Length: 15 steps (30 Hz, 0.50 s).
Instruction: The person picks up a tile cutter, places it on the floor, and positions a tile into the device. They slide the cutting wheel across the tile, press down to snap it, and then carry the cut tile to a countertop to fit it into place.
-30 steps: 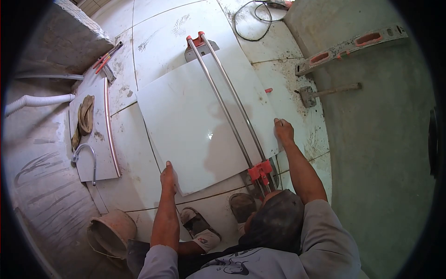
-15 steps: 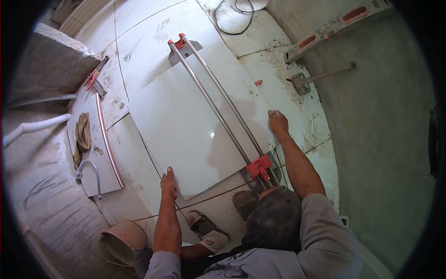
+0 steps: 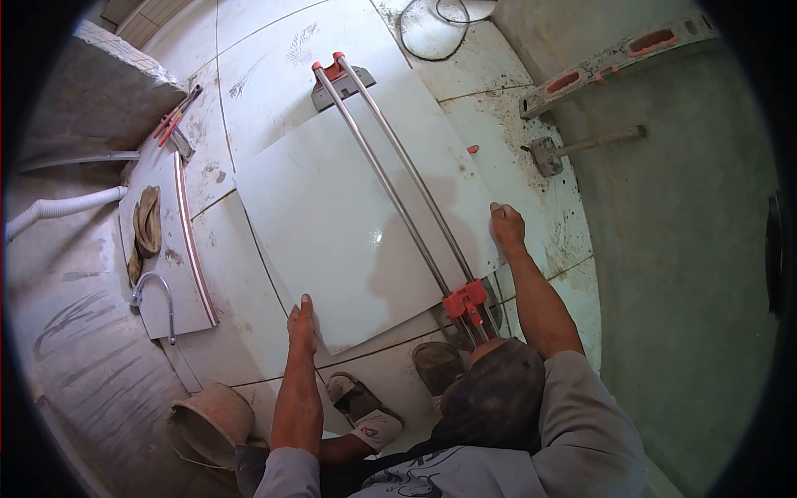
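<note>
A large glossy white tile (image 3: 332, 224) lies beneath the two steel rails of a manual tile cutter (image 3: 374, 162). My left hand (image 3: 302, 325) grips the tile's near left edge, thumb on top and fingers mostly hidden. On the tile's right edge, my right hand (image 3: 508, 226) is closed, its fingertips partly out of sight. The cutter's red carriage (image 3: 465, 300) sits at the near end of the rails, close to my dark-clothed knee (image 3: 494, 398). Neither hand touches the carriage.
A hammer (image 3: 548, 155) and a long spirit level (image 3: 614, 66) are at the right. Leftward lie red-handled pliers (image 3: 173, 124), a curved faucet (image 3: 170, 303) and a dirty cloth-like item (image 3: 148, 220). A bucket (image 3: 212, 423) stands by my left arm. My sandalled foot (image 3: 357, 398) is near the tile.
The camera view has turned slightly, shifting the surroundings. Both hands keep their hold on the tile's edges, and the carriage remains at the near end.
</note>
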Each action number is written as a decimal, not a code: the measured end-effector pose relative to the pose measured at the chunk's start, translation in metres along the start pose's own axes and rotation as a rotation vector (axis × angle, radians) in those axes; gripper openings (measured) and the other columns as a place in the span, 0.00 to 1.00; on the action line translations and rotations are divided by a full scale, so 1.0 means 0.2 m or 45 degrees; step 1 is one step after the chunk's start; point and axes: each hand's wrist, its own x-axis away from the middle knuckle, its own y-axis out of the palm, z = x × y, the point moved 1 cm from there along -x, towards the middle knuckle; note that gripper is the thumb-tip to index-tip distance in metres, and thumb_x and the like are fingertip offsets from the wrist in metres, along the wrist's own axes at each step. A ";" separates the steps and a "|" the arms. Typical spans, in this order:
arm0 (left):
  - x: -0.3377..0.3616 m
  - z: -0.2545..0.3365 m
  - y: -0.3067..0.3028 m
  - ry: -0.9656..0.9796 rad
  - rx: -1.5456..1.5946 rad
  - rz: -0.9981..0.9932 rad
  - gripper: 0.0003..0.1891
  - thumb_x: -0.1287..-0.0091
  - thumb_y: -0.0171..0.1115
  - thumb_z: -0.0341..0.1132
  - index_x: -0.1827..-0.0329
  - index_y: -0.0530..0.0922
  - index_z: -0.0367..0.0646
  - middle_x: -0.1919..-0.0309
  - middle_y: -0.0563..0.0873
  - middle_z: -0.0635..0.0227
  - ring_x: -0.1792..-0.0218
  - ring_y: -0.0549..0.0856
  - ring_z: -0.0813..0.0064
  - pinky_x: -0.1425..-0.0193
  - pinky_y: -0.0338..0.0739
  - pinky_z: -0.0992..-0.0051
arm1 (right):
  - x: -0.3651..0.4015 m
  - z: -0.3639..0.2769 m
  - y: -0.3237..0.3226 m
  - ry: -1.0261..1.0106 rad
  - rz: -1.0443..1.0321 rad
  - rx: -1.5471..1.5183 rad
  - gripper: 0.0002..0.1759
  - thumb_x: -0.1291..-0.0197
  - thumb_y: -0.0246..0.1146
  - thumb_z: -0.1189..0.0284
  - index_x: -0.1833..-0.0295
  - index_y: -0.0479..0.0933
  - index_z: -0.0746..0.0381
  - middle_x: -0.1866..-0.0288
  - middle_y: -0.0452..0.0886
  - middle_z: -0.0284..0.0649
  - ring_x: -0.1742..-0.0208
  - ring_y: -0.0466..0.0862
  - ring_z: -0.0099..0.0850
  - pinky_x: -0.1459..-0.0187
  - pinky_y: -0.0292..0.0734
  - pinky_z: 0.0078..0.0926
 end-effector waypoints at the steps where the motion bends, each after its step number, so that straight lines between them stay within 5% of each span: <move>1: 0.01 0.00 0.00 0.015 0.011 0.015 0.32 0.37 0.60 0.55 0.43 0.69 0.34 0.53 0.78 0.62 0.53 0.76 0.71 0.44 0.71 0.70 | 0.00 0.00 0.01 -0.003 -0.006 0.004 0.23 0.38 0.51 0.54 0.59 0.78 0.65 0.60 0.81 0.55 0.55 0.80 0.53 0.52 0.73 0.42; 15: -0.02 0.03 0.01 -0.046 0.018 0.031 0.30 0.37 0.61 0.55 0.46 0.71 0.36 0.56 0.79 0.63 0.56 0.77 0.70 0.48 0.73 0.67 | -0.05 -0.01 0.03 -0.020 0.057 0.059 0.23 0.38 0.53 0.55 0.64 0.78 0.66 0.64 0.81 0.55 0.58 0.81 0.51 0.54 0.73 0.41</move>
